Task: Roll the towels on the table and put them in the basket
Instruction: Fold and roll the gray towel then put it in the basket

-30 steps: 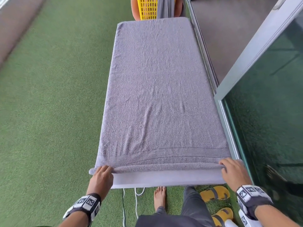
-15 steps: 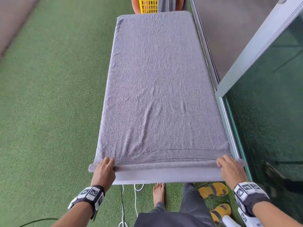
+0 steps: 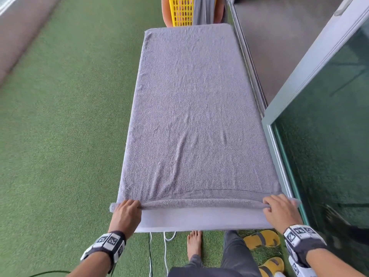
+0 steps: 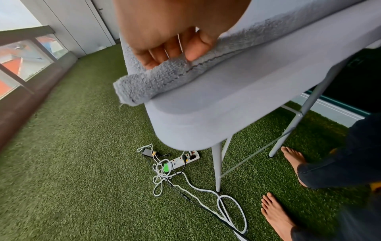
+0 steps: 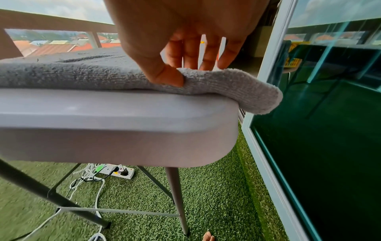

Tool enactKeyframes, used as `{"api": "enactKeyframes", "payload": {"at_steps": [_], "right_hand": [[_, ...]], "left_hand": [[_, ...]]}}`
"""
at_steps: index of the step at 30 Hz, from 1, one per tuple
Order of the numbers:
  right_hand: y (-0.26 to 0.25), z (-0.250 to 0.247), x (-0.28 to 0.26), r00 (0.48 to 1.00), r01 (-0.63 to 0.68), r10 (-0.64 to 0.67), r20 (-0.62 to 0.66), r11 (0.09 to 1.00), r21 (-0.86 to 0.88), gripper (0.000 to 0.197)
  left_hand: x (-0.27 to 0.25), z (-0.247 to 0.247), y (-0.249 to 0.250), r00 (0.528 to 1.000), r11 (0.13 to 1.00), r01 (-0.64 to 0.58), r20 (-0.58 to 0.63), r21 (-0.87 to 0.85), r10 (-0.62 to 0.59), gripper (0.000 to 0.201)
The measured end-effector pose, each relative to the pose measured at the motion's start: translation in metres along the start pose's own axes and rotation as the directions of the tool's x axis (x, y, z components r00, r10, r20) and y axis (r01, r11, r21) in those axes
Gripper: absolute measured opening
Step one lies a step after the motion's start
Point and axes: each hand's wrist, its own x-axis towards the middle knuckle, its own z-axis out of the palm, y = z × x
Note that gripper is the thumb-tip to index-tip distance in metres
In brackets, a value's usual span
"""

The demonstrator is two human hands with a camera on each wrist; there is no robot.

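A grey towel [image 3: 195,116] lies flat along the white table [image 3: 199,220], its near edge curled into a thin roll [image 3: 201,203]. My left hand [image 3: 127,208] pinches the roll's left end [image 4: 148,86], thumb under and fingers over it. At the right end [image 5: 237,88] my right hand [image 3: 279,208] pinches the roll between thumb and fingers. Both roll ends overhang the table's sides. A yellow basket [image 3: 180,11] stands past the table's far end, a grey cloth [image 3: 203,11] draped over it.
Glass sliding doors [image 3: 323,136] run close along the table's right side. Green artificial turf [image 3: 60,136] spreads to the left. Under the table lie a power strip [image 4: 181,160] with tangled cables. My bare feet and yellow sandals [image 3: 261,238] are at the near end.
Both hands have turned the towel's near edge over and pushed it a little farther up the table, baring more white tabletop in front of the roll.
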Motion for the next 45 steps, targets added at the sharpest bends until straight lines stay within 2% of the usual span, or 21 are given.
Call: {"api": "enactKeyframes", "payload": {"at_steps": [4,7,10,14,18,21,23,27,30,33,35,39,45], "right_hand": [[-0.002,0.002,0.003,1.000,-0.008,0.006,-0.028,0.998,-0.068,0.015],[-0.004,0.000,0.006,0.998,-0.013,0.009,-0.055,0.998,-0.066,0.027],[-0.010,0.000,0.010,0.999,0.051,-0.051,-0.006,0.999,0.015,0.044],[-0.005,0.004,0.011,0.998,0.054,-0.054,-0.016,0.998,0.033,0.033],[0.001,0.001,0.016,0.999,0.032,-0.029,-0.036,0.995,0.090,0.032],[0.003,0.000,0.018,0.993,0.076,-0.074,-0.091,0.997,0.010,0.027],[0.002,-0.002,0.020,0.989,0.080,-0.084,-0.119,0.996,-0.038,0.015],[-0.005,-0.006,0.024,0.998,0.035,-0.038,-0.044,0.997,-0.069,0.009],[-0.009,-0.013,0.028,0.998,-0.003,0.000,-0.058,0.998,-0.058,0.017],[-0.010,-0.017,0.032,0.991,0.072,-0.078,-0.106,0.996,-0.056,0.029],[-0.013,-0.017,0.034,0.993,0.116,-0.116,-0.040,0.993,0.002,0.044],[-0.014,-0.011,0.034,0.998,0.064,-0.064,0.004,0.997,0.043,0.033],[-0.011,-0.014,0.039,0.999,0.023,-0.022,-0.049,0.999,0.031,0.028]], "left_hand": [[0.012,-0.004,0.002,0.999,0.997,0.042,0.020,0.067,-0.043,0.028],[0.021,-0.003,0.003,0.998,0.994,0.056,0.000,0.097,-0.057,0.028],[0.024,0.007,0.006,0.998,0.998,0.056,0.041,-0.011,-0.055,0.036],[0.020,0.017,0.000,1.000,1.000,0.009,0.009,0.000,-0.009,0.045],[0.025,0.018,-0.011,0.999,0.999,-0.033,-0.013,0.002,0.034,0.036],[0.031,0.013,-0.010,0.999,0.999,-0.044,-0.011,0.021,0.045,0.027],[0.034,0.006,-0.003,1.000,0.999,-0.028,-0.002,0.026,0.028,0.024],[0.036,0.000,0.007,0.998,0.997,0.021,0.057,0.072,-0.025,0.017],[0.039,0.000,0.005,0.998,0.991,0.053,0.035,0.126,-0.057,0.025],[0.041,0.001,0.008,1.000,0.988,0.011,-0.028,0.153,-0.007,0.032],[0.039,0.004,0.013,0.999,0.996,-0.015,-0.040,0.088,0.018,0.037],[0.029,0.011,0.016,0.999,0.994,0.031,0.009,0.100,-0.032,0.047],[0.039,0.003,0.013,1.000,0.996,-0.004,0.004,0.088,0.003,0.029]]}}
